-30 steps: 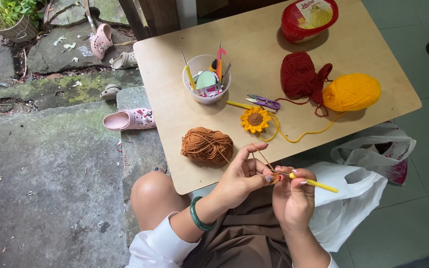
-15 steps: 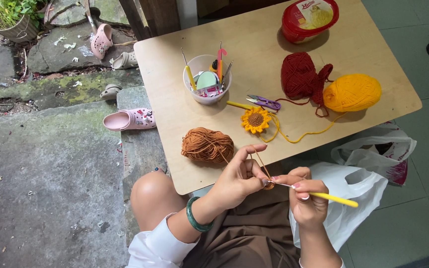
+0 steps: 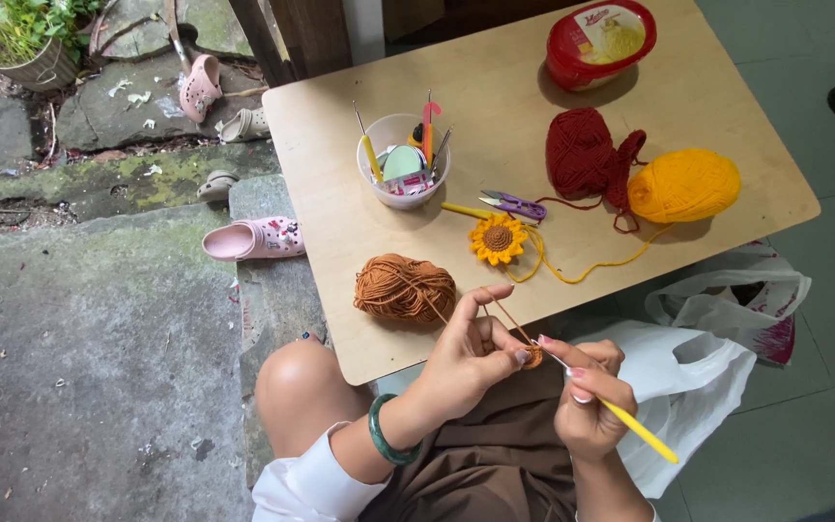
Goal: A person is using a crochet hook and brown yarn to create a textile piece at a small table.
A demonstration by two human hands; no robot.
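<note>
My left hand (image 3: 464, 358) pinches a small round brown crochet piece (image 3: 532, 358), with a brown strand over its raised forefinger running back to the brown yarn ball (image 3: 405, 287) on the wooden table (image 3: 340, 232). My right hand (image 3: 587, 396) grips a yellow-handled crochet hook (image 3: 635, 430) whose metal tip is at the piece. Both hands sit just off the table's near edge, above my lap. A green bangle (image 3: 384, 435) circles the left wrist.
On the table lie a crocheted sunflower (image 3: 498, 239), purple snips (image 3: 514, 205), a clear cup of hooks (image 3: 403, 162), red yarn (image 3: 587, 155), yellow yarn (image 3: 683, 186) and a red tub (image 3: 599, 43). White plastic bags (image 3: 698, 358) sit at right; pink clogs (image 3: 248, 239) on the stone at left.
My right hand has shifted the hook slightly, its handle now angled lower to the right. The left hand keeps holding the brown piece with the forefinger raised.
</note>
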